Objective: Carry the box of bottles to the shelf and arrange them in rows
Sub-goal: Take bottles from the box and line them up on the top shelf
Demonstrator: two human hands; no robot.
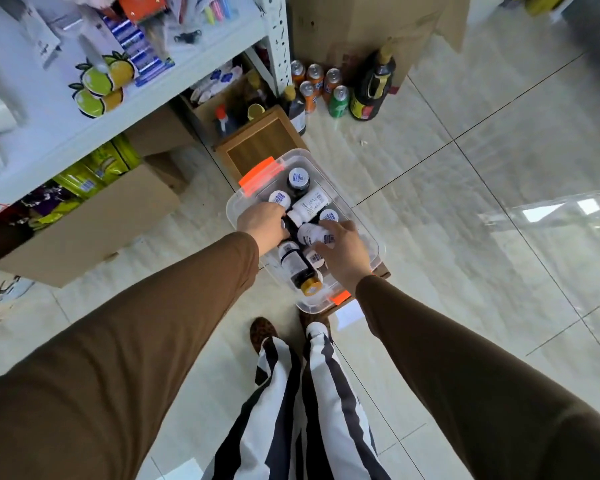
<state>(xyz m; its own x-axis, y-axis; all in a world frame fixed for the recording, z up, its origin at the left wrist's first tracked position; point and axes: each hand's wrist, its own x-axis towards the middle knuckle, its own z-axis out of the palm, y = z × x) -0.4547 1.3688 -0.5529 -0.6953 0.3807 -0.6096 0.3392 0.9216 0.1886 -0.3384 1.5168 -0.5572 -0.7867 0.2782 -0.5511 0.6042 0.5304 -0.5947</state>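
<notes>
- While the box (368,237) sits low on a wooden stand (257,143) just beside the shelf (174,84), both hands reach down into it from above.
- Box: clear plastic, open-topped, orange latches at its far and near ends; it holds a jumble of bottles (309,206), some upright with white caps showing, some lying on their sides, one dark bottle with a gold cap nearest the person.
- Left hand (262,223): at the shelf side of the box, fingers curled down among the bottles; whether they hold one cannot be told, since the fingertips are hidden.
- Right hand (343,251): over the middle of the box, fingers spread and slightly bent, touching a white-capped bottle without visibly closing round it.
- Judged step: picking bottles out for shelving; none yet stands in a row.
- To do it well: grip each bottle round its body rather than its cap, take the upright ones first, right the fallen ones, and lift straight up clear of the box rim before turning to the shelf.
</notes>
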